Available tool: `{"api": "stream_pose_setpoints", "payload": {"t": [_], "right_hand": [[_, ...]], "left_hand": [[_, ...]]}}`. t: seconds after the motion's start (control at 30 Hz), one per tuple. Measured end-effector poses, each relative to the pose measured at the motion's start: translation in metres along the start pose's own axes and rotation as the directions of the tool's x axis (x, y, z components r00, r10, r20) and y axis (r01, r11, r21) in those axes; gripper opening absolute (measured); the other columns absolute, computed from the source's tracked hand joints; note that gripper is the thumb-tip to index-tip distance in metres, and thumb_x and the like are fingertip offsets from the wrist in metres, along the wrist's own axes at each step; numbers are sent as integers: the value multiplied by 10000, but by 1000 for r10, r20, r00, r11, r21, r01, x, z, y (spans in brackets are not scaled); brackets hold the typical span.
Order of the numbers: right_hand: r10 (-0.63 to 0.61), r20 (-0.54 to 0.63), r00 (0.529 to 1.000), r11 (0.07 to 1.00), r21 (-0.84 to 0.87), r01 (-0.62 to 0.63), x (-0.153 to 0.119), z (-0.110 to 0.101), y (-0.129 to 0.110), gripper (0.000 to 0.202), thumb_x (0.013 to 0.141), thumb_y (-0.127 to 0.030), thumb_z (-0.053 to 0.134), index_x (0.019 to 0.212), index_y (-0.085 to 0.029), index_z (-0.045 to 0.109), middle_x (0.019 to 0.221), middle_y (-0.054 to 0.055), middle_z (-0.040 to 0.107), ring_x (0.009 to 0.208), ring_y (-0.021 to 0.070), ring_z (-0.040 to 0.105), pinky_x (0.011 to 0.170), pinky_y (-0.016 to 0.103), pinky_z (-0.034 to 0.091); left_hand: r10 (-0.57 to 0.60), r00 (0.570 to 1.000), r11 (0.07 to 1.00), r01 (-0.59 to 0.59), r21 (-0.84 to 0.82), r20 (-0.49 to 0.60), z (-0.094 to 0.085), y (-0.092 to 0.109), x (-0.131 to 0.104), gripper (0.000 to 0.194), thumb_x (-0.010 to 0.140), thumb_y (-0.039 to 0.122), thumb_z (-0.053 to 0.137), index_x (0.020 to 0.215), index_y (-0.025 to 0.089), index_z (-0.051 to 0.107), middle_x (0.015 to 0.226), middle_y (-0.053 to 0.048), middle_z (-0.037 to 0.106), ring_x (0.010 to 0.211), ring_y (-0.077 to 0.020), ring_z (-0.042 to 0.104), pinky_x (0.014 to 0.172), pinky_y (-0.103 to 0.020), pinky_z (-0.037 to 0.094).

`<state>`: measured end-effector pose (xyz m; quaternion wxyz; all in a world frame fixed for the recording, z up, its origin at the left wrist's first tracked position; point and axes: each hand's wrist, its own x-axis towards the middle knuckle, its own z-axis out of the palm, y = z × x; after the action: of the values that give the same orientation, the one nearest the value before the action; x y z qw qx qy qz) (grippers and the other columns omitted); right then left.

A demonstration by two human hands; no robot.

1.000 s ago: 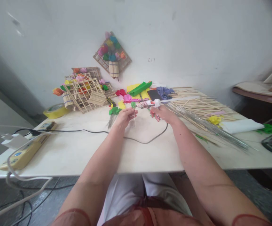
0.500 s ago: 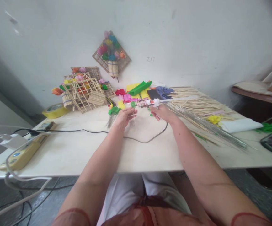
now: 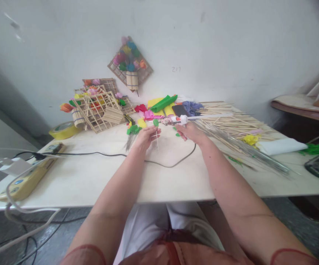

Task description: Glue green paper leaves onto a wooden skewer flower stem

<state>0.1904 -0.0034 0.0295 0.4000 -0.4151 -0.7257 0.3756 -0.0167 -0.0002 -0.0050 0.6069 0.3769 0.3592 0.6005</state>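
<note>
- Green paper piece [image 3: 155,122], small and roundish, sits at the top of a thin pale stem [image 3: 157,142], above the counter [image 3: 176,187], between the hands.
- Left hand [image 3: 147,135]: fingers pinched narrow on the stem, just under the green; stem hangs roughly upright.
- Right hand [image 3: 187,132]: fingers wrapped round a white glue gun [image 3: 184,119], nozzle end pointing left at the green piece. Small green scraps [image 3: 177,134] show by these fingers; held or stuck, cannot tell.
- Nozzle and green piece look near each other; whether they touch, cannot tell.
- Black cord [image 3: 173,166] loops from below the right hand across the counter, behind the left forearm.
- More green paper pieces [image 3: 133,129] on dark wires lie just beyond the left wrist.
- Step in hand, by my reading: gluing green paper to the stem.
- Next move probably calls for a steady pinch, a small dab, and fingertips clear of the hot tip.
</note>
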Motion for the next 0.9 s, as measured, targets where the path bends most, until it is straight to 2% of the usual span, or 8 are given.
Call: {"api": "stream_pose_setpoints", "payload": {"t": [0.6,0.9], "right_hand": [[17,65,998,996,-85,-12,-2,-3,-3,475,764,-559,532,509,-171,434,401,-38,422,329,56,383,384,223,332],[36,-49,998,990,-135,-42,-4,-3,-9,445,790,-529,513,542,-166,446,450,-24,447,346,61,406,396,223,349]], "left_hand": [[-10,1000,999,10,-33,5,0,0,1,164,629,129,696,771,110,618,707,-50,672,668,-140,644,657,-271,497],[-35,999,996,37,-75,27,1,1,0,123,667,94,656,779,107,606,712,-46,670,633,-126,639,645,-265,508]]}}
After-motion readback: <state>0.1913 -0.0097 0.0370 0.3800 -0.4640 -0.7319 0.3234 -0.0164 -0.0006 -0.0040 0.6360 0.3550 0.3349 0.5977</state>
